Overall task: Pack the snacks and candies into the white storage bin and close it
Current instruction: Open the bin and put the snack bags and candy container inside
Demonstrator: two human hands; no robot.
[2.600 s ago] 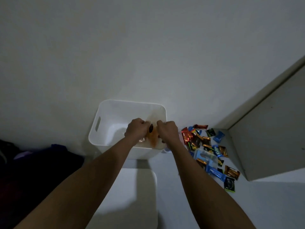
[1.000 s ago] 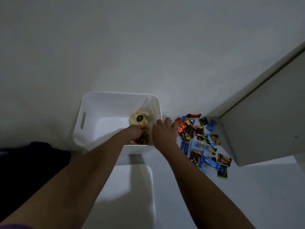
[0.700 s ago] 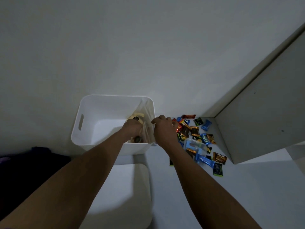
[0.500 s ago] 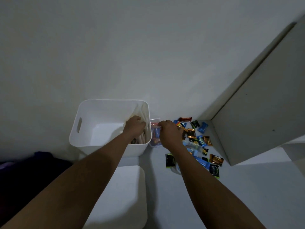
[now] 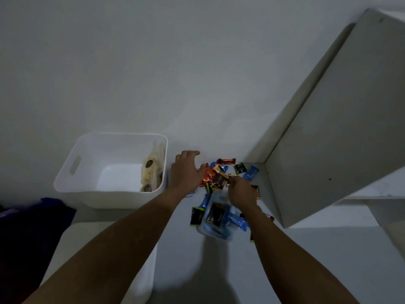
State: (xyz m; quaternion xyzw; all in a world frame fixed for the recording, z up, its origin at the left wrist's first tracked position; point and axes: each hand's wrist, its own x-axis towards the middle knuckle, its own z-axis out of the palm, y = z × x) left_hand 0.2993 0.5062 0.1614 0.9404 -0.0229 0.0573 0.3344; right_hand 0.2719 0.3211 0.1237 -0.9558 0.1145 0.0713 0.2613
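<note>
a dim room with a plain white wall (image 5: 175, 73) at the back and a pale grey surface (image 5: 295, 260) below it. a big off-white flat cabinet panel (image 5: 333, 139) stands at an angle on the right. the white plastic storage bin (image 5: 109, 197) with a cut-out handle sits open on the left, against the wall. a clear bag of pale yellowish snacks (image 5: 152, 172) stands along its right inner wall. a white flat lid with rounded corners (image 5: 65, 244) lies just in front of the bin, partly under the left forearm. a heap of dark blue cloth (image 5: 28, 227) lies at the far left.

both bare arms reach forward. the left hand (image 5: 186, 172) hovers between the bin and the sweets, its fingers spread and holding nothing. the right hand (image 5: 241, 190) is over the heap, its fingers curled and pinching a small gold-wrapped candy (image 5: 231, 176).

a clear blue-tinted pouch (image 5: 215, 218) with dark wrappers inside lies nearest the person. the scattered pile of red, blue, black and gold wrapped candies (image 5: 219, 178) lies to the right of the bin, near the cabinet panel.
</note>
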